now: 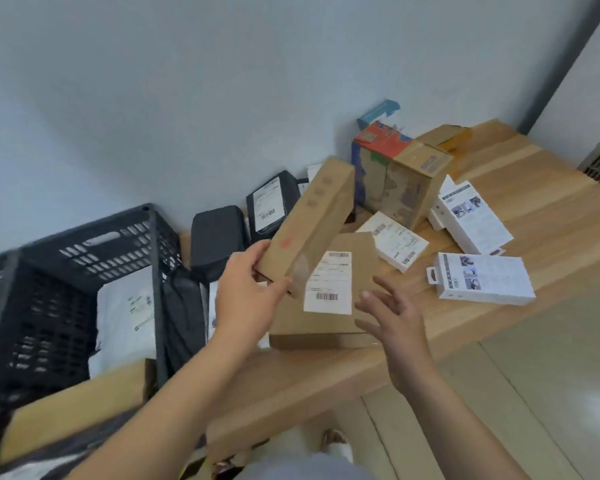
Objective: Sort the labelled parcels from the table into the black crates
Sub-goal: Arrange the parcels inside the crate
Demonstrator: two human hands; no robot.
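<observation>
1. The left hand (248, 292) grips the near end of a long brown cardboard box (309, 223), with the thumb on the front edge and the fingers on the far side. The box is lifted above the counter (551, 237) and tilted, its far end pointing up and away.
2. The right hand (392, 317) holds nothing. Its fingers are spread apart and straight, above the near edge of the counter.
3. Under both hands a flat brown parcel (326, 327) lies on the counter, with a white label (329, 282) and barcode on top.
4. To the left stands a black crate (84, 271), open at the top. Inside it lies a white bag parcel (129, 313) with a small label.
5. Between the crate and the lifted box there are two dark parcels (219, 240), one behind carrying a white label.
6. Further back on the counter, near the wall, stands a brown carton (413, 181) leaning on a coloured box (381, 140).
7. On the right lie several white boxes (482, 280) with printed pictures, and one flat white parcel (395, 240) with barcodes, near the carton.
</observation>
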